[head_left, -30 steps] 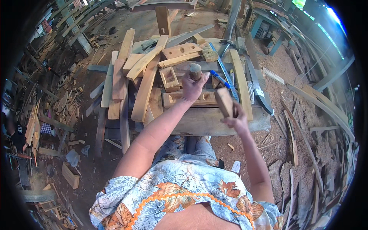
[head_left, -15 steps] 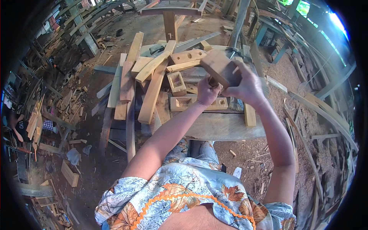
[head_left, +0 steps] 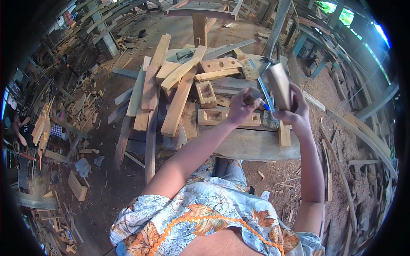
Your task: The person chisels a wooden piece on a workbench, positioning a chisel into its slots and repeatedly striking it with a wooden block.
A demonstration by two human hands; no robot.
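Note:
My right hand (head_left: pixel 294 109) grips a wooden block (head_left: pixel 280 87), held tilted on end above the right side of the worktable. Thumb and fingers close on its lower part. My left hand (head_left: pixel 242 109) is curled round a short brown piece with a rounded end (head_left: pixel 253 94), apart from the block; its exact kind is unclear. A blue-tipped thing (head_left: pixel 267 105) shows beside that hand, and I cannot tell whether it is held. Below lies a beam with cut recesses (head_left: pixel 228 117). A hollowed small block (head_left: pixel 206 94) sits left of my left hand.
On the worktable (head_left: pixel 256 143), several long planks (head_left: pixel 181 102) lie stacked at the left. A piece with round holes (head_left: pixel 220 65) rests at the back. A blue ruler-like strip (head_left: pixel 261 83) lies between my hands. Offcuts (head_left: pixel 78 186) and shavings cover the floor.
My hands have moved apart. The block has gone right with my right hand and been turned more upright. The brown piece in my left hand now shows, and the blue strip is uncovered.

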